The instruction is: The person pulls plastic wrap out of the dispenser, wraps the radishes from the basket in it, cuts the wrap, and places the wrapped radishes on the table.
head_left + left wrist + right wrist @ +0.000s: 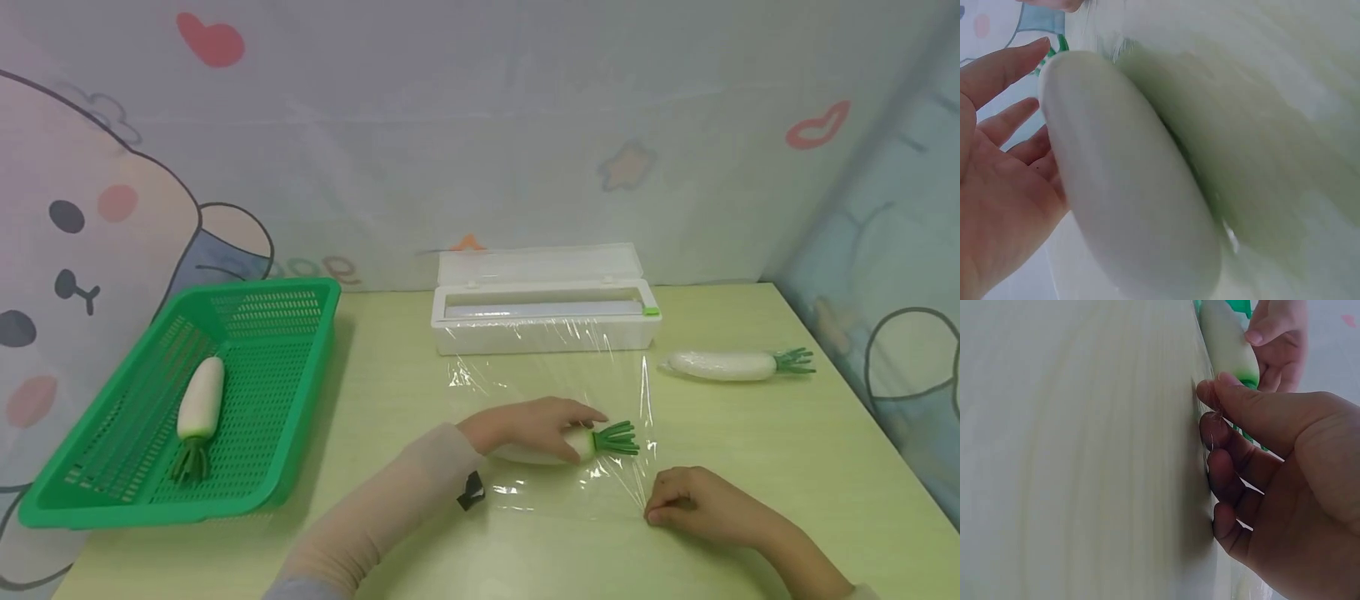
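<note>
A white radish (582, 442) with short green stalks lies on a sheet of clear cling film (525, 497) pulled from a white dispenser box (543, 335). My left hand (536, 425) reaches over the radish, its fingers spread and loosely bent; in the left wrist view they rest against its side rather than wrapping round it. My right hand (693, 504) pinches the near right corner of the film between thumb and fingertips. Creases run from that pinch towards the stalks. Part of the radish is hidden under the left hand.
A green basket (307, 417) at the left holds another radish (202, 392). Right of the dispenser box lies a film-wrapped radish (720, 365). The box's clear lid (536, 265) stands raised. A small black piece (472, 492) is beside the left sleeve.
</note>
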Action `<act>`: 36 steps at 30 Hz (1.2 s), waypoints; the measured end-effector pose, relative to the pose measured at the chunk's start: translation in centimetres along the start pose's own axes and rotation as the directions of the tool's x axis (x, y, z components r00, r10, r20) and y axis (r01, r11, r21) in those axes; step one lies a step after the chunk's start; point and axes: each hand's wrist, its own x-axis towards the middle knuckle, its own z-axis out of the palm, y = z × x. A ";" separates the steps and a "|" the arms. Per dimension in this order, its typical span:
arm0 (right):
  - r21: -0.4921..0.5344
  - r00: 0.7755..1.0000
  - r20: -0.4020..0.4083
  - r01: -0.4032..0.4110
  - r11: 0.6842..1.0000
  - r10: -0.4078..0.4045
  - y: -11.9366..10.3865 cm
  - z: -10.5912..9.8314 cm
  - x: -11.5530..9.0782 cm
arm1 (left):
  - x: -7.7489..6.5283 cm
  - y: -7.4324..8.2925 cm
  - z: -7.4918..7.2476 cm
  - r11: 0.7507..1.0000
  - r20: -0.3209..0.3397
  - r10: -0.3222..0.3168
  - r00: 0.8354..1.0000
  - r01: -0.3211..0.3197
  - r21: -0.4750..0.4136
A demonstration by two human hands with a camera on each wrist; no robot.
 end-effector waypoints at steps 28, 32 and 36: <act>0.019 1.000 -0.011 0.025 1.000 -0.025 0.0 -0.1 -0.2 | -16.1 -5.6 2.2 0.963 -0.268 -0.164 0.949 0.096 -0.250; 0.032 1.000 -0.010 0.027 0.999 -0.027 0.0 -0.1 -0.2 | -16.0 -6.2 3.0 0.976 -0.250 -0.179 0.952 0.140 -0.168; 0.030 1.000 -0.009 0.023 0.999 -0.023 -0.1 -0.1 -0.1 | -15.9 -6.5 3.5 0.983 -0.247 -0.176 0.953 0.157 -0.093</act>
